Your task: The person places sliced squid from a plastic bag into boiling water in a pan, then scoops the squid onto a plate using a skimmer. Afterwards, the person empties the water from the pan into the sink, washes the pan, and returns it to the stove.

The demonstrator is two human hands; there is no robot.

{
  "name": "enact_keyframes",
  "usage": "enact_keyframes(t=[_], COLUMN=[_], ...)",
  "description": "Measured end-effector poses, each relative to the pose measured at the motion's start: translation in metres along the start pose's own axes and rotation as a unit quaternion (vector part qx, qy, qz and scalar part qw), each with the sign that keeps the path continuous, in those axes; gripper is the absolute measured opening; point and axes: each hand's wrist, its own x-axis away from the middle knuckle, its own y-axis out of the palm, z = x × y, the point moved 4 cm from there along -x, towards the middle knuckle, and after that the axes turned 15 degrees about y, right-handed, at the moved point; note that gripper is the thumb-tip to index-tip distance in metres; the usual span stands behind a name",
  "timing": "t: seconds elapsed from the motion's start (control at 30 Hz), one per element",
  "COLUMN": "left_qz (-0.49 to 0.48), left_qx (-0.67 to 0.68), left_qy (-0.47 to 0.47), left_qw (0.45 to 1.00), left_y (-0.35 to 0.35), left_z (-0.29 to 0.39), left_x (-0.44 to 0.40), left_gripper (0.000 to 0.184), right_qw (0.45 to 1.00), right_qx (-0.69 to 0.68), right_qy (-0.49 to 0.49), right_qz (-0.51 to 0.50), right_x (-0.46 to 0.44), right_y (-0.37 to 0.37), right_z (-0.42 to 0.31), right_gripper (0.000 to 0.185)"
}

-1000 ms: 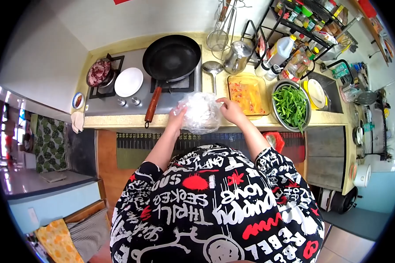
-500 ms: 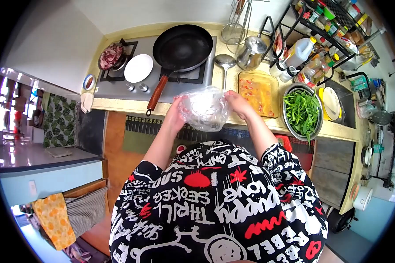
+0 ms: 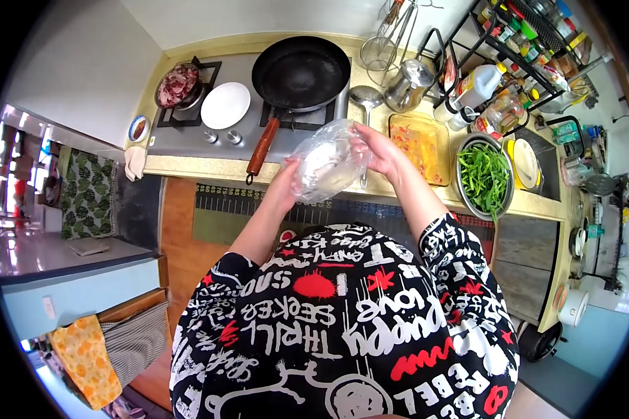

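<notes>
Bag (image 3: pixel 326 160) tilted since earlier: long axis now near-left to far-right; left hand (image 3: pixel 285 185) and right hand (image 3: pixel 382 151) pinch opposite sides.

Bright, strong fisheye distortion, blackened corners

You wear a black shirt (image 3: pixel 349 318) in the bottom centre of the frame, loose in its cut. White brush-like letters (image 3: pixel 302 340) cover it, among them "THRILL SEEKER" and "puppy", together with a round red splash (image 3: pixel 314 284). Its sleeves (image 3: pixel 461 269) are printed likewise; your hands (image 3: pixel 383 153) are bare.
</notes>
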Motion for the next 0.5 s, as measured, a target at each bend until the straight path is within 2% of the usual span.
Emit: enact_keyframes(t=[0.1,0.2,0.33,0.37,0.47,0.5], left_qz=[0.000,0.027,0.032,0.036,0.042,0.041], left_qx=[0.024,0.024,0.008,0.013,0.021,0.019], left_qy=[-0.013,-0.017,-0.006,-0.008,-0.014,-0.018], left_qw=[1.000,0.999,0.999,0.999,0.999,0.999], left_y=[-0.007,0.006,0.025,0.023,0.017,0.017], left_z=[-0.004,0.000,0.017,0.014,0.008,0.006], left_x=[0.001,0.009,0.025,0.024,0.020,0.018], left_gripper=[0.033,0.028,0.021,0.021,0.023,0.025], right_qw=[1.000,0.999,0.998,0.997,0.961,0.957], right_qx=[0.017,-0.017,0.031,0.046,0.193,0.204], right_qy=[0.008,0.009,-0.047,-0.050,-0.123,-0.140], right_qz=[-0.016,-0.043,0.038,0.026,0.156,0.152], right_x=[0.011,0.001,0.004,0.005,0.006,0.009], right_y=[0.044,0.023,0.002,-0.004,-0.015,-0.014], right_z=[0.003,-0.005,-0.005,-0.004,-0.005,-0.004], right_gripper=[0.021,0.020,0.020,0.030,0.043,0.044])
